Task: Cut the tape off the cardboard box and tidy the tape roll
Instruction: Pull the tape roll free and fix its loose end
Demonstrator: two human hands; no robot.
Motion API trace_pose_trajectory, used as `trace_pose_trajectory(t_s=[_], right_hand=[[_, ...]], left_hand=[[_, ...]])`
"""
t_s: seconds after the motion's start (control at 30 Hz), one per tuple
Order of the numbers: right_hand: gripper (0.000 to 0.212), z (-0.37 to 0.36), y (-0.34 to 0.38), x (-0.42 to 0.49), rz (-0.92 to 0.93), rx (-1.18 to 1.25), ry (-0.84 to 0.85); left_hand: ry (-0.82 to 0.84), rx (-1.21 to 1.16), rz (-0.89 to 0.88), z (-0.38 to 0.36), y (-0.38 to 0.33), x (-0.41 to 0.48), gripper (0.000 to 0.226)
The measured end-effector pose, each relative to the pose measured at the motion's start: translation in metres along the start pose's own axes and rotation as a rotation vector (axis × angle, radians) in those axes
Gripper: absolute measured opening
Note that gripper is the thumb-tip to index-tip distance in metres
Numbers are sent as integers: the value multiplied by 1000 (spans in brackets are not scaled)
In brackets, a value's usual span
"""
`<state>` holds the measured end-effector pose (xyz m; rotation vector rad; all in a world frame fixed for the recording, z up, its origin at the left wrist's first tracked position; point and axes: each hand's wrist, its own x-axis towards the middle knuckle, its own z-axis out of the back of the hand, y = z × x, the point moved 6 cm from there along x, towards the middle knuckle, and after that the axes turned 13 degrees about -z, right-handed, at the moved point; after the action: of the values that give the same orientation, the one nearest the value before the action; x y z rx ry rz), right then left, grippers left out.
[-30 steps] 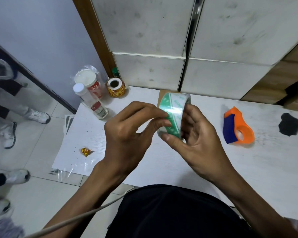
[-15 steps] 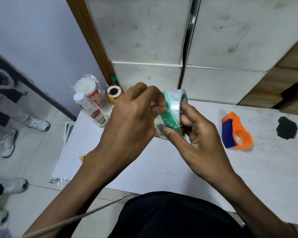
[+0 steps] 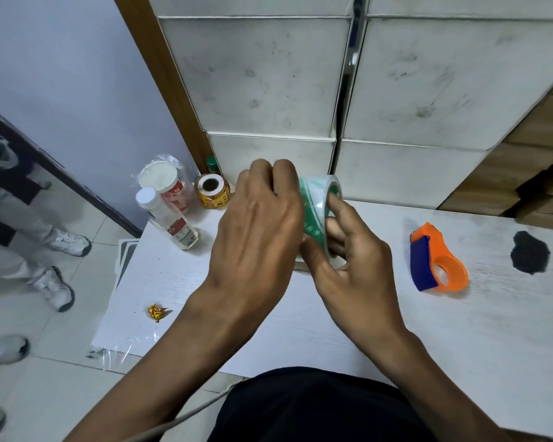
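Note:
A roll of clear tape with green print (image 3: 316, 205) is held upright above the white table (image 3: 460, 330). My right hand (image 3: 351, 269) grips it from below, thumb on the outer face and fingers through the core. My left hand (image 3: 259, 231) wraps over the roll's top and left side, fingers pressed on its outer face. An orange and blue tape cutter (image 3: 434, 261) lies on the table to the right of my hands. The cardboard box is hidden behind my hands.
A clear bottle (image 3: 170, 220), a white-lidded jar in a bag (image 3: 166, 183) and a yellow label roll (image 3: 212, 190) stand at the table's back left. A crumpled yellow wrapper (image 3: 156, 311) lies front left. A black stain (image 3: 530, 256) marks the right. People's legs stand at left.
My left hand slid from the roll's near face up and over its top, now covering the left side. The roll stayed in my right hand.

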<state>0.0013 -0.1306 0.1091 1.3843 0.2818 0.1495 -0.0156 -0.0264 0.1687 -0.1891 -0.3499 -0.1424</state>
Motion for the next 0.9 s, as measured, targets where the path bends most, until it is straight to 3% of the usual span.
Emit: trace_pose_trajectory(t_s=[0.17,0.33,0.5,0.7,0.9], right_hand=[[45,19,5,9,6,75,-135],[49,20,11,7,37,14,-119],[48,19,9,4,45,32,-128],[52,18,10,4,88,-44,-125],[54,15,14,1,186,-190,-202]], left_hand=[[-143,-116,-58,0,14,9,17],[-324,-522,-21,5,17,8,28],[-449,-532,5,7,15,1,18],[-374,-601,130,8,20,6,3],[-326,-269,72,5,10,10,4]])
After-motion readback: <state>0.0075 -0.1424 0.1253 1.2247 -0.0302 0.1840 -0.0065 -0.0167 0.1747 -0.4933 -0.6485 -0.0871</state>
